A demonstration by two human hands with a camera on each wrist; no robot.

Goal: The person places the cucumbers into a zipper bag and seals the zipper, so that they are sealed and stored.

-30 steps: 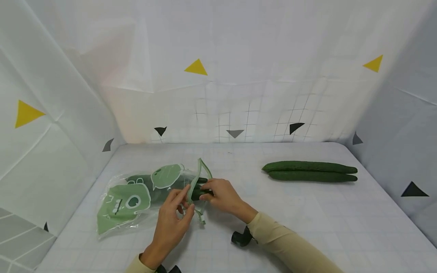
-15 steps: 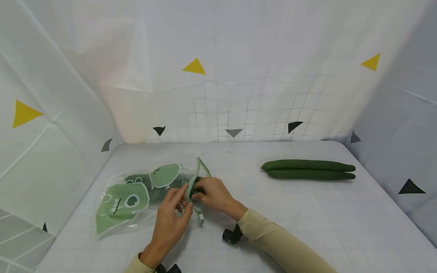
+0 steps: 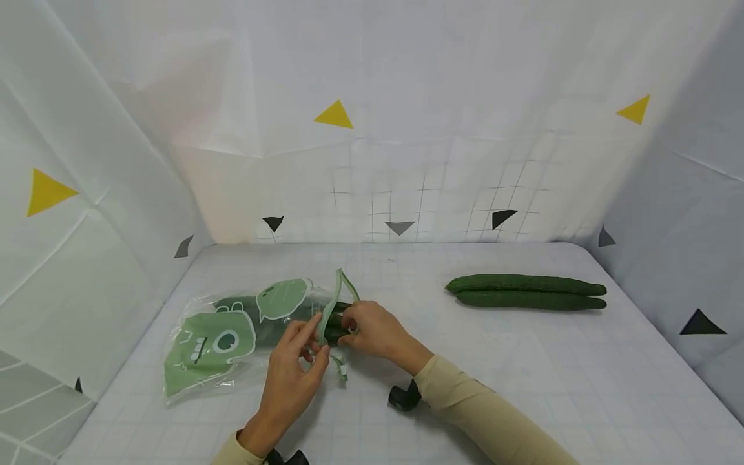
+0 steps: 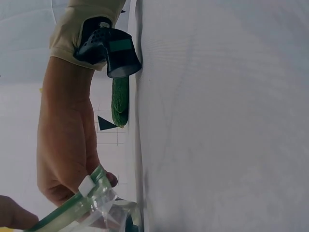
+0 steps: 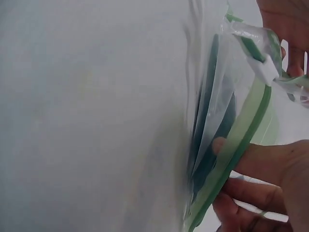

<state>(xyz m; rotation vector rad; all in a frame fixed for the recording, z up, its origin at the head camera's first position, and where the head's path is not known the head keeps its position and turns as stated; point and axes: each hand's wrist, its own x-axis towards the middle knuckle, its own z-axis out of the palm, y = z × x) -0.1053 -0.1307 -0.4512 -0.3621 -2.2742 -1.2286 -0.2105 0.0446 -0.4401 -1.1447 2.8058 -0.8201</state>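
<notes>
A clear zip bag (image 3: 212, 349) with a green monster print lies on the left of the table, with dark green cucumbers (image 3: 336, 332) inside. Their ends show at its mouth, which faces right. My left hand (image 3: 293, 371) pinches the bag's green zip edge (image 5: 241, 121) between thumb and fingers. At the mouth, my right hand (image 3: 380, 332) holds a cucumber end with curled fingers; the bag partly hides its fingertips in the left wrist view. A white zip slider (image 5: 266, 71) sits on the strip near the right hand.
Two more cucumbers (image 3: 526, 290) lie side by side at the back right of the white table (image 3: 494, 374). A black wrist camera (image 3: 405, 397) hangs under the right wrist. White sheets (image 3: 407, 71) with yellow and dark triangles enclose the table.
My right hand has moved left toward the bag's mouth, then slightly back right. The cucumber ends stick out less than a second ago. My left hand stays at the zip edge.
</notes>
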